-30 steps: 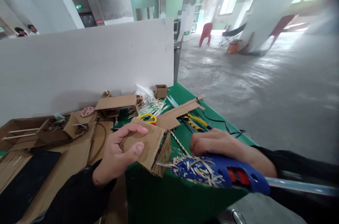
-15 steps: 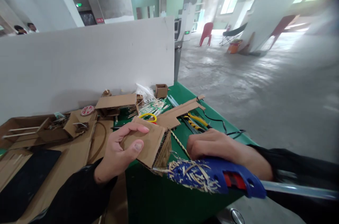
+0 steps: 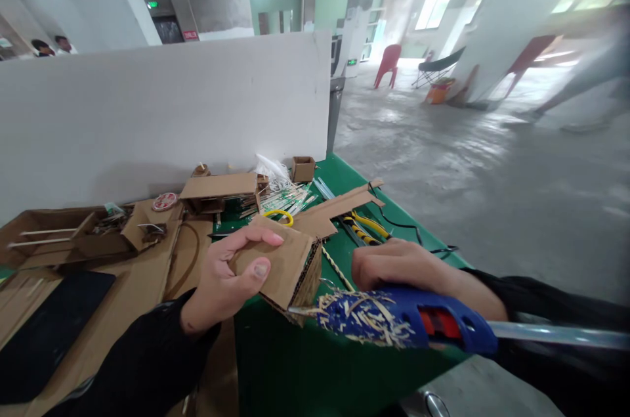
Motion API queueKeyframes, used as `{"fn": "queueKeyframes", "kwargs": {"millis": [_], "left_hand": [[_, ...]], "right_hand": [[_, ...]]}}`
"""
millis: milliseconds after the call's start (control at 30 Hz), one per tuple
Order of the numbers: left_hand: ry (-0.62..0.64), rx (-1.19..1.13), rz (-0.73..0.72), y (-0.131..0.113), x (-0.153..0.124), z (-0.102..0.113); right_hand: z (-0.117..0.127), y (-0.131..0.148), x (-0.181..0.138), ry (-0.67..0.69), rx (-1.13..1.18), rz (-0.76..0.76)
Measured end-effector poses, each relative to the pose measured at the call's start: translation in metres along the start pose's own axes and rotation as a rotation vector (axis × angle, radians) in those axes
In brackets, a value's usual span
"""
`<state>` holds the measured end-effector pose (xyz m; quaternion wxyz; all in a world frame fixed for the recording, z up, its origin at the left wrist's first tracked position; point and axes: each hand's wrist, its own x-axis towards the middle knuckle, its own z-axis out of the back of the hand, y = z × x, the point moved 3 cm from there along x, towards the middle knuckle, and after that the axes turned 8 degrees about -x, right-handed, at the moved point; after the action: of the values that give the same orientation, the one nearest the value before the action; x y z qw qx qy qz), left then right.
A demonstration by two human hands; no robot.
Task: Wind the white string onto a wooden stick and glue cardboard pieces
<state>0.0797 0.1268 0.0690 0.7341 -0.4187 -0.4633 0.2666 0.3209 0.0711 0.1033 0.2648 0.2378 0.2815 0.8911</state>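
Note:
My left hand (image 3: 243, 267) is closed around a small cardboard box (image 3: 280, 259), tilted above the green table. In my right hand (image 3: 396, 264) is a blue hot glue gun (image 3: 378, 318), its front caked with pale shavings and a clear glue stick (image 3: 556, 333) coming out of its rear. The metal nozzle (image 3: 304, 310) points left and meets the lower right edge of the box; whether glue flows there I cannot tell. Fingers of the right hand around the handle are partly hidden behind the gun's body.
Behind the hands lie pliers (image 3: 367, 225), cardboard strips (image 3: 325, 213), thin sticks (image 3: 285, 200) and yellow-handled scissors (image 3: 280, 215). Cardboard boxes (image 3: 216, 187) and a dark flat panel (image 3: 59, 331) are at left. A white board (image 3: 167, 108) stands along the back; a black cable (image 3: 408, 226) crosses the right edge.
The view has shifted slightly. The glue gun's nozzle has moved up a little along the edge of the box. Both hands keep their grip.

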Motion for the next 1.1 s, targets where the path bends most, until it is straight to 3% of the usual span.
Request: {"fn": "queueKeyframes", "kwargs": {"millis": [533, 1100], "left_hand": [[-0.002, 0.043, 0.013, -0.003, 0.0, 0.0], [-0.009, 0.034, 0.038, -0.003, 0.001, -0.001]], "right_hand": [[0.005, 0.0, 0.001, 0.081, -0.067, -0.007], [0.001, -0.012, -0.002, 0.055, -0.067, 0.01]]}}
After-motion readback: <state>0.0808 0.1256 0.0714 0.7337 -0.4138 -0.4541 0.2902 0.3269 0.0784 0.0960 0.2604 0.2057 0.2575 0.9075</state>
